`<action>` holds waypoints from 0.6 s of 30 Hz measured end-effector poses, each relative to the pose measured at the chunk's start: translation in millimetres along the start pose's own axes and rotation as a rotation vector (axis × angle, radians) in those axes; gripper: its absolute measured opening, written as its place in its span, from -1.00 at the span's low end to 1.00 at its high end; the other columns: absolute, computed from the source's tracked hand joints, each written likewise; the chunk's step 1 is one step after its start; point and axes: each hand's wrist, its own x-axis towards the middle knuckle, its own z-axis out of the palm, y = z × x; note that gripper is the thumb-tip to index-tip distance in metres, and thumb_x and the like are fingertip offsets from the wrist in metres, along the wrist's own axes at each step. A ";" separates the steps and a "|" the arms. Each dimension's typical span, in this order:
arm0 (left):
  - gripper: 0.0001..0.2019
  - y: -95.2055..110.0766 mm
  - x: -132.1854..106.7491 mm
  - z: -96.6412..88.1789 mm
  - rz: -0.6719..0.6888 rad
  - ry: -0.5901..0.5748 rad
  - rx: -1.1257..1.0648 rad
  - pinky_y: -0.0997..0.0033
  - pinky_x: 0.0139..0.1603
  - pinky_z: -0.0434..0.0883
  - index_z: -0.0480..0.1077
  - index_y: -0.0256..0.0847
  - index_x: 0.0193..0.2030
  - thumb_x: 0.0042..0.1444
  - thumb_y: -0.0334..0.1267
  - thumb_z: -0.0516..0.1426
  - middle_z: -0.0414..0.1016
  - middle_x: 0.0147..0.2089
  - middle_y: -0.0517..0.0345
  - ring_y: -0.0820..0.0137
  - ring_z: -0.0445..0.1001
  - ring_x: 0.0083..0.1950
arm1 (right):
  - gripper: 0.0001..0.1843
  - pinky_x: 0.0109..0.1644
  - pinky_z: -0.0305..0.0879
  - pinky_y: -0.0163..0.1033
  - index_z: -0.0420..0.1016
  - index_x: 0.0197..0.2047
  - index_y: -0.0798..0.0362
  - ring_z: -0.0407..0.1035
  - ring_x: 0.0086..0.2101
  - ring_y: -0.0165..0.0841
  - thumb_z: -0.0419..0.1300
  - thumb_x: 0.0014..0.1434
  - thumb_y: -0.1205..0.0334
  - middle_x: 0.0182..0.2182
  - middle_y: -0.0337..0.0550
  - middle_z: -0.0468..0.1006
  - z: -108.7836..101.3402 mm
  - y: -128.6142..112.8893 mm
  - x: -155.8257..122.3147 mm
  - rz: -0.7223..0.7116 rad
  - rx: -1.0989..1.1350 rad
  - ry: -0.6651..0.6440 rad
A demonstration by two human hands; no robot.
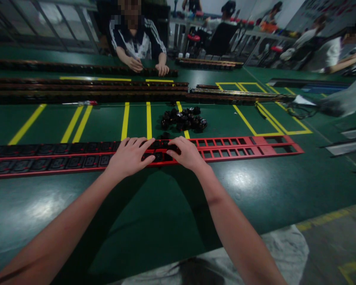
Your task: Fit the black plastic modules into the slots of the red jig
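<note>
A long red two-row metal strip (206,154) lies across the table before me. Black sockets (59,163) fill its left part, while its right part shows open rectangular cut-outs. My left hand (129,156) rests over the strip with fingers stretched and thumb apart, touching the filled sockets. Just to the right, my right hand (184,152) has its thumb and index finger curled around a black socket (167,156) at the strip; its other fingers are bent, and part of the socket is hidden. Beyond the strip lies a pile of loose black sockets (184,120).
Long dark strips (86,93) lie across the table further back, with a red-handled screwdriver (90,103) beside them. A co-worker (139,43) sits opposite, both hands at another strip. Black cable (299,110) and clear plastic wrap (344,97) are at the right. Yellow tape marks the green tabletop.
</note>
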 end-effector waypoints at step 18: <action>-0.67 23.7 -5.4 21.9 0.320 0.249 -0.104 0.10 0.27 0.41 0.54 -0.23 0.08 0.38 -0.25 -0.01 0.57 0.14 -0.11 0.16 0.47 0.25 | -0.78 -0.08 0.25 -0.16 0.46 -0.25 0.03 0.30 -0.19 -0.26 0.08 0.43 0.17 -0.27 -0.12 0.51 11.1 -8.3 3.4 -0.079 -0.106 0.118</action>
